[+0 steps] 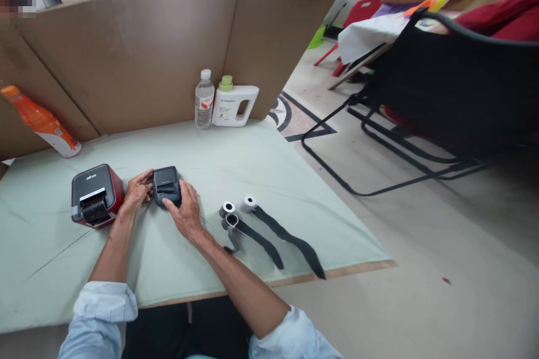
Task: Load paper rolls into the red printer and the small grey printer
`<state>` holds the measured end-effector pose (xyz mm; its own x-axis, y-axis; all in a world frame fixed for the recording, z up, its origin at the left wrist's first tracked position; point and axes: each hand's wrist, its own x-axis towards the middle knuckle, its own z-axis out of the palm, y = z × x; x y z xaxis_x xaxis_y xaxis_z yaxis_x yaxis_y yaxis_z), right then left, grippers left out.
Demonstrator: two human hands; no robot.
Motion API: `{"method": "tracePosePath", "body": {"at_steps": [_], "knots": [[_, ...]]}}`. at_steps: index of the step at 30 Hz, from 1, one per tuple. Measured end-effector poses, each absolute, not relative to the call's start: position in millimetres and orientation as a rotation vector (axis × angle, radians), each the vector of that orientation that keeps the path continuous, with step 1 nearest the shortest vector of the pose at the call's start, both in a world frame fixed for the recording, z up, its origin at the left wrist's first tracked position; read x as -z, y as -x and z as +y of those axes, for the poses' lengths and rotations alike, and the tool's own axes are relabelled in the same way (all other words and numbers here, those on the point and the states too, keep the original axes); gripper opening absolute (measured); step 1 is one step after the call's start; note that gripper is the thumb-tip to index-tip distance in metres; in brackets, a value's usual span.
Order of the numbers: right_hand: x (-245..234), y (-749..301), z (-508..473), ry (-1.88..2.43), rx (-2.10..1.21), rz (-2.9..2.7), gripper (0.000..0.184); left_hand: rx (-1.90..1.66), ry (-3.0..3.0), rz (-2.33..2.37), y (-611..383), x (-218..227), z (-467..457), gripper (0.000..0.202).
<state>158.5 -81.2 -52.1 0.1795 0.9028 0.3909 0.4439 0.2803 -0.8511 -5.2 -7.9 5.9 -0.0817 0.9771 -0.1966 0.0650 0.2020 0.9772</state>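
A small black portable printer (166, 175) sits on the table between my hands. My right hand (186, 210) grips its right side, the thumb lying on the front edge. At its left side, my left hand (137, 192) has curled fingers pressed against the casing; the fingertips are partly hidden. Just left of that hand stands a larger black and red label printer (96, 193) with a dark slot in front. To the right lie several paper rolls: a white roll (248, 202) with a long black strip, a small roll (228, 208) and an unwinding dark roll (232, 221).
A pale green cloth (177, 269) covers the table. Against the cardboard partition (168, 56) stand a water bottle (204, 101), a white detergent jug (229, 106) and a leaning orange bottle (44, 123). A black folding chair (446, 84) and seated people are at right.
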Motion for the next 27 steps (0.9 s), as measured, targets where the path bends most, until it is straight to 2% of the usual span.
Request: {"method": "tracePosePath", "body": {"at_steps": [11,20,27], "knots": [[53.5,-157.8,-81.6,1.328,-0.502,-1.442,0.069,-1.116,-1.243,1.361,8.7,-6.4,-18.4,0.073],[53.6,-157.6,-82.7,1.338,-0.496,-1.449,0.067,-1.041,-1.612,1.339,14.8,-17.5,-7.2,0.053],[54.2,-158.7,-82.1,1.346,-0.505,-1.459,0.068,-1.102,-1.459,1.308,9.8,-11.3,-3.2,0.059]]}}
